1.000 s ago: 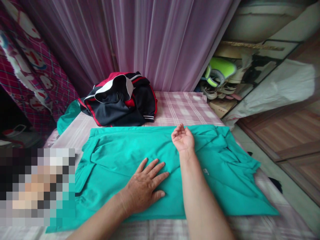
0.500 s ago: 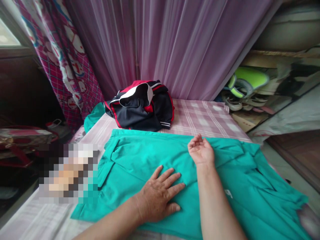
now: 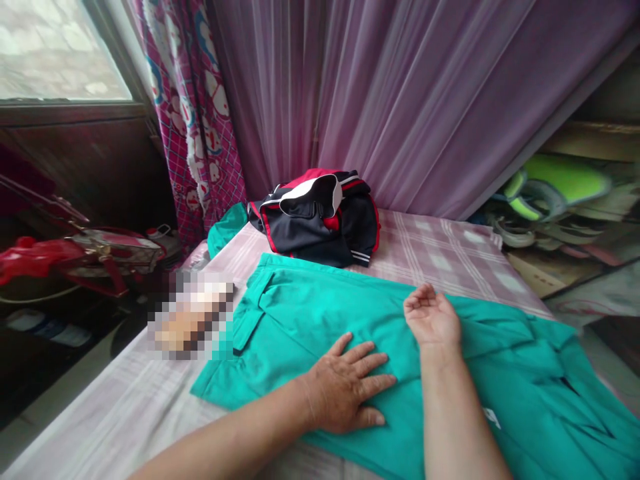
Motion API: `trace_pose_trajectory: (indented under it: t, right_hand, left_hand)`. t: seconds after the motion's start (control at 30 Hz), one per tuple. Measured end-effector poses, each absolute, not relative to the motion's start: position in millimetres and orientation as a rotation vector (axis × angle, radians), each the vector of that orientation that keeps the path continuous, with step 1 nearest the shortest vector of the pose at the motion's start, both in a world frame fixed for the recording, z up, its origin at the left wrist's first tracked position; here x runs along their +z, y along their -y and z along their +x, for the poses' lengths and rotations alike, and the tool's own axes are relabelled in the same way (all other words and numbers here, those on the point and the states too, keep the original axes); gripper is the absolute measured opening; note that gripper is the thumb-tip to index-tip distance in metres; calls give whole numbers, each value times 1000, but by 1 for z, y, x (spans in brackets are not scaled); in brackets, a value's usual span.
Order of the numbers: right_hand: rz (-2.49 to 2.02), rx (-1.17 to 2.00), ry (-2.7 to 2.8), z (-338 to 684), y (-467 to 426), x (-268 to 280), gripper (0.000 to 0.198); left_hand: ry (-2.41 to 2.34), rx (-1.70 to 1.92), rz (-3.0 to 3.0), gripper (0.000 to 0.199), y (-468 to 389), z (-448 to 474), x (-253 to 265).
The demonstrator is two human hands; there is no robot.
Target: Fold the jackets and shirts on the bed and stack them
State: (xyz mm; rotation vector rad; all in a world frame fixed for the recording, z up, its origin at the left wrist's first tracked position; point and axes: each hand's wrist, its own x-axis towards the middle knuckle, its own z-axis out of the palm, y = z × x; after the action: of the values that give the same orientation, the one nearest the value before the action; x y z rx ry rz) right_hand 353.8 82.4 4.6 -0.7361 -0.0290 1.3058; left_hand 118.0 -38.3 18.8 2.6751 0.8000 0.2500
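Note:
A teal garment (image 3: 310, 300), possibly shorts or trousers, lies spread across the bed, with a small white logo low on its right part. My left hand (image 3: 350, 387) rests palm down on the middle of it, fingers stretched and spread. To the right, my right hand (image 3: 433, 317) is turned palm up over the garment's upper part, its fingers loosely curled and nothing in the palm. Whether its back presses the cloth, I cannot tell. Behind the garment sits a bundled navy and red piece of clothing (image 3: 320, 227) with a white band.
A pink checked sheet (image 3: 425, 247) covers the bed. Purple curtains (image 3: 390, 100) hang behind it. At the left are a patterned bag (image 3: 120, 250) and a blurred-out object (image 3: 190, 320) by the bed edge. Shelves at the right hold shoes and a lime-green item (image 3: 565, 183).
The view has swung left, so everything sits farther right in it and more of the window shows. Both hands keep nearly the same places over the garment.

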Motion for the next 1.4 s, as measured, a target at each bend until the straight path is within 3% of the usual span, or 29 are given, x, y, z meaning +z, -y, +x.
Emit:
trace_pose_trajectory:
  t: [0.17,0.27,0.43,0.53,0.73,0.97,1.13,1.4]
  right_hand:
    - [-916,1183,325,347,-73,3,16]
    - [-1180,1007,728,339,-48,7,29]
    - [-1621,413,1680,335,15,0,40]
    - [-1932,106,1935,339,46,-5,43]
    - [-2125,-43,1925,361,78,-11,46]
    - [-1755,-234,1754,390,119,-34,42]
    - [-1588,-159,1720,398,130,-40,38]
    - [-1590,-114,1716,404,133,-45,35]
  left_hand:
    - [-819,315,2775,59,39,119,12]
    - [-828,359,2809,57,40,121,7]
    - [-1002,472,2810,51,46,114,8]
    - [-1161,486,2758,46,54,92,11]
    - [-1550,472,2688,50,74,13,4]
    - [-1881,756,2602,54,102,-39,-7]
    - [-1861,768,2535,57,104,-48,-11]
    - [-2256,632,2104,73,97,-55,-14]
